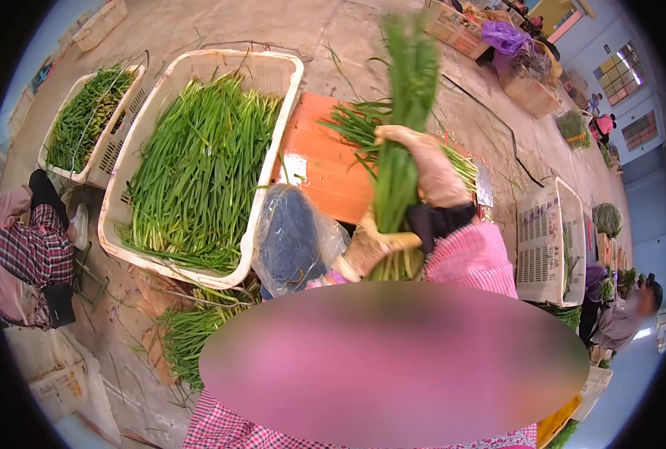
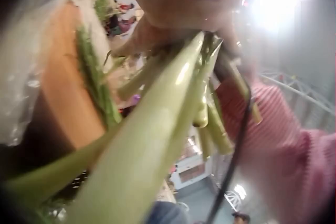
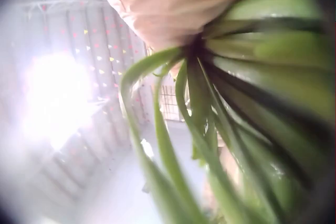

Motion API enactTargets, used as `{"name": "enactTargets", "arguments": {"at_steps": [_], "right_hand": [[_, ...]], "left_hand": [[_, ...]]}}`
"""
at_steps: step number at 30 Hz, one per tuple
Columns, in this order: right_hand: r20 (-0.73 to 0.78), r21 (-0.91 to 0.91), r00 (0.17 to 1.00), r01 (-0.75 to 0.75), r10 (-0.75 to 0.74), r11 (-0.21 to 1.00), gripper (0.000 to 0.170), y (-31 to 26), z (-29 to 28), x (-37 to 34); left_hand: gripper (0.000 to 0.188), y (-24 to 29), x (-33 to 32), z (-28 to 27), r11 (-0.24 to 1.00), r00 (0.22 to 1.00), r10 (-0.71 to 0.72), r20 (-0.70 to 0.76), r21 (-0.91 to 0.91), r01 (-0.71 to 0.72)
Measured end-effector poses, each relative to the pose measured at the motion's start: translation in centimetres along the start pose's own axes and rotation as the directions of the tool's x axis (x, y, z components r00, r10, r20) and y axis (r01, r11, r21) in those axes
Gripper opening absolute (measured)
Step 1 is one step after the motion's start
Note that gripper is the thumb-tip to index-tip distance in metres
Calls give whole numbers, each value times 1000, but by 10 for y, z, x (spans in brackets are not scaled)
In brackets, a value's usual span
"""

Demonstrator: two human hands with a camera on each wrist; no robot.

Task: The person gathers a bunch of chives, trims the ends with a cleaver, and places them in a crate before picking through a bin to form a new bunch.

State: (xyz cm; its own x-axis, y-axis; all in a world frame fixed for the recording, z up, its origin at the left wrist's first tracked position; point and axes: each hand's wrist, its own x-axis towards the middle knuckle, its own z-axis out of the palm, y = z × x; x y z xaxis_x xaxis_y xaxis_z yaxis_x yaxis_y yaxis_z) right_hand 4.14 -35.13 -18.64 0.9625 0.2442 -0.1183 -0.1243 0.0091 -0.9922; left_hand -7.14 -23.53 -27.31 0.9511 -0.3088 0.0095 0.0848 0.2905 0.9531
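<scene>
Both hands hold an upright bunch of garlic chives (image 1: 410,82) in front of the body, over an orange board (image 1: 321,165). The right hand (image 1: 426,161), in a thin, wrinkled glove, curls round the leaves at mid-length. Lower down, the left hand (image 1: 370,243) grips the pale stem end. Close up in the left wrist view, thick pale stems (image 2: 152,124) pass beneath the left hand (image 2: 184,3). In the right wrist view, green leaves (image 3: 262,71) fan out from under the right hand (image 3: 168,6). More chives (image 1: 348,123) lie on the board behind the bunch.
A white crate (image 1: 294,82) full of chives stands left of the board, with a smaller crate (image 1: 93,176) beyond it. Something blue in clear plastic (image 1: 295,232) sits by the board. Another white crate (image 1: 535,247) stands at right. A person in plaid (image 1: 34,254) is at far left.
</scene>
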Motion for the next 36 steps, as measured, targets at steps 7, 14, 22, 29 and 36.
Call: {"name": "enactTargets", "arguments": {"at_steps": [7, 14, 22, 29, 36], "right_hand": [[179, -855, 966, 58, 188, 515, 52, 82, 9, 62], [127, -498, 907, -292, 402, 816, 55, 147, -98, 18], [92, -937, 995, 100, -41, 335, 40, 213, -121, -7], [-256, -593, 930, -367, 264, 717, 27, 250, -165, -9], [297, -338, 905, -199, 304, 920, 76, 217, -59, -18]], "left_hand": [[37, -145, 27, -52, 322, 910, -387, 149, -903, 285], [47, -185, 34, -49, 177, 852, -512, 110, -957, 230], [49, -179, 30, -56, 151, 890, -428, 158, -958, 243], [51, -181, 30, -60, 180, 874, -439, 209, -932, 314], [48, -162, 37, -51, 318, 866, -490, 99, -905, 283]]}}
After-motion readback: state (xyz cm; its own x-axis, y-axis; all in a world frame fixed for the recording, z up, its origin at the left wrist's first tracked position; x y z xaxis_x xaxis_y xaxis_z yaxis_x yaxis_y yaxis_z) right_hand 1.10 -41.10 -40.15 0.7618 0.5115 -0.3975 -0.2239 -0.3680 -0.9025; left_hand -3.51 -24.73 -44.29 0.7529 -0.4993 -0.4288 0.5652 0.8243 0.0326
